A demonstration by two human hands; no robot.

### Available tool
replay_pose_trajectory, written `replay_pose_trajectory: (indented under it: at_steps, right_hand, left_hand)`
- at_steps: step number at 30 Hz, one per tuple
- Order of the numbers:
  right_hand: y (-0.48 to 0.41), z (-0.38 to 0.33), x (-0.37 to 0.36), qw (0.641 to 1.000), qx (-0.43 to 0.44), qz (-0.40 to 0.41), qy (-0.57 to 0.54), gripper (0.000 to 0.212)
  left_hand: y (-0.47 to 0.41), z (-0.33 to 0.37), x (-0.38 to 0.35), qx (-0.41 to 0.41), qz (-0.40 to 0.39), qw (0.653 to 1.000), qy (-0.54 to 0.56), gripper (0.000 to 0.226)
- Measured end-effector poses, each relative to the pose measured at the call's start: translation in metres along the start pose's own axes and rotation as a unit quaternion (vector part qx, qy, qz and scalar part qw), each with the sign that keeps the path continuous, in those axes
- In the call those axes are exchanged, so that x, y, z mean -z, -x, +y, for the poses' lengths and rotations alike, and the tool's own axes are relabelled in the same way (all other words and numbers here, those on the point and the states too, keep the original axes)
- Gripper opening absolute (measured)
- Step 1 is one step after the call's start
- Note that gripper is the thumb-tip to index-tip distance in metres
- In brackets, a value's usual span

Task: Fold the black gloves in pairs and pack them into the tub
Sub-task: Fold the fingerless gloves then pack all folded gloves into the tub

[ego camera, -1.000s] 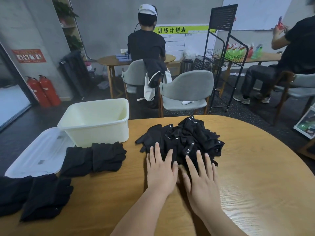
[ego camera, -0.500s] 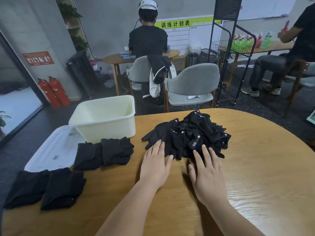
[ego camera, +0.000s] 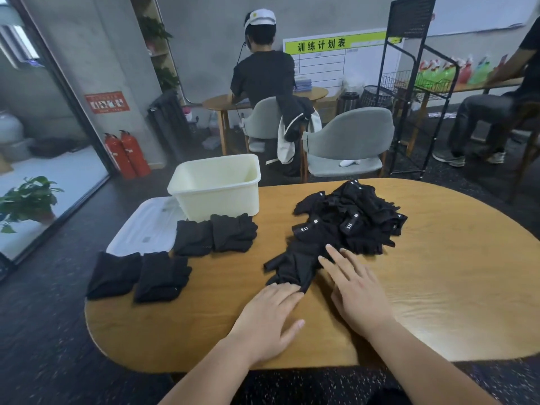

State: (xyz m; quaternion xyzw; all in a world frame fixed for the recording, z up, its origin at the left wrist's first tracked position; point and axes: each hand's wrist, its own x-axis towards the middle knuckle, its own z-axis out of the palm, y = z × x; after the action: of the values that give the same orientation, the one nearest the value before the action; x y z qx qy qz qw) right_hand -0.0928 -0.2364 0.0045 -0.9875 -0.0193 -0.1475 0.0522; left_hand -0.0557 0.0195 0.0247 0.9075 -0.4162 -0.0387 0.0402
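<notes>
Wooden table [ego camera: 438, 273], centre frame: pile of black gloves [ego camera: 359, 211] right of centre, one glove [ego camera: 295, 261] lying at its lower edge. Left hand [ego camera: 268, 314] rests flat, fingertips touching that glove. Right hand [ego camera: 359, 293] is spread, straight fingers on it. Folded pairs [ego camera: 216, 233] lie left, the cream tub [ego camera: 217, 191] just above them.
</notes>
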Motion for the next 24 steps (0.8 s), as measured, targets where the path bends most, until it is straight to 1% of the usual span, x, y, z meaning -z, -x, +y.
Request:
replay_pose_trajectory:
  at_steps: [2,5,7,9,15,19,24]
  right_hand:
    - [0.009,-0.008,-0.001,0.999,0.025,-0.04,-0.005,0.069]
    - [0.021,-0.017,-0.004,0.997,0.01,-0.072,-0.02,0.059]
    - [0.027,-0.021,-0.004,0.998,0.003,-0.066,-0.018,0.058]
    - [0.033,-0.027,-0.003,0.998,0.016,-0.062,-0.014,0.058]
    - [0.043,-0.043,0.001,0.996,0.083,-0.039,-0.01,0.06]
    - [0.045,-0.044,0.005,0.998,0.045,-0.032,-0.028,0.064]
    - [0.04,-0.042,-0.001,0.999,0.027,-0.039,-0.024,0.055]
  left_hand:
    - [0.01,0.0,-0.004,-0.013,0.001,1.0,-0.007,0.068]
    - [0.023,0.003,-0.008,-0.002,0.044,0.999,0.002,0.064]
    - [0.028,0.004,-0.01,0.034,0.075,0.996,0.019,0.061]
    - [0.029,0.006,-0.011,0.064,0.095,0.993,0.031,0.06]
    - [0.025,0.007,-0.01,0.115,0.103,0.988,0.023,0.065]
    - [0.025,0.005,-0.014,0.123,0.102,0.987,0.025,0.063]
    - [0.022,0.003,-0.018,0.136,0.125,0.982,0.028,0.06]
